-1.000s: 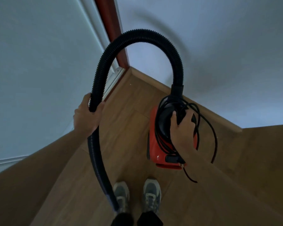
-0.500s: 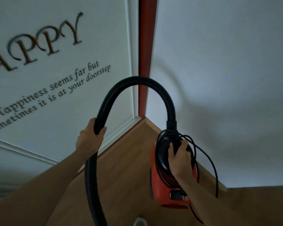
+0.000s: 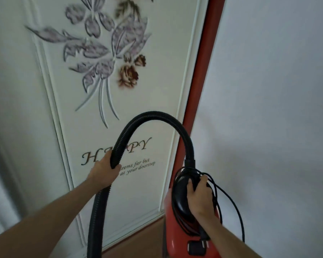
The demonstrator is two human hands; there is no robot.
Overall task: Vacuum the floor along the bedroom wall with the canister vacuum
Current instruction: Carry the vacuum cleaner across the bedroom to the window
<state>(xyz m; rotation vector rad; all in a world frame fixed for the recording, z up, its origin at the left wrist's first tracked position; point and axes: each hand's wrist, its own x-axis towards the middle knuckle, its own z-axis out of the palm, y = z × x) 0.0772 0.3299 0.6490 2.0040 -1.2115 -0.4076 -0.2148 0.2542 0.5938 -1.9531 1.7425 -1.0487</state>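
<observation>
A red canister vacuum (image 3: 177, 241) hangs lifted off the floor at the lower right, its black top handle gripped by my right hand (image 3: 199, 197). A black power cord (image 3: 237, 207) is looped around the handle and dangles to the right. The black ribbed hose (image 3: 153, 116) arches up from the canister's top and down to the left, where my left hand (image 3: 105, 174) is closed around it. Below my left hand the hose drops out of view at the bottom edge. The nozzle is not visible.
A white panelled door (image 3: 45, 90) with a flower decal and lettering fills the left. A red-brown door frame (image 3: 203, 71) runs up the middle. A plain white wall (image 3: 268, 90) is on the right. A strip of wooden floor (image 3: 138, 243) shows at the bottom.
My view has tilted upward from the floor and my shoes to the door and wall. Both hands keep their grips, and the canister and hose have risen with them.
</observation>
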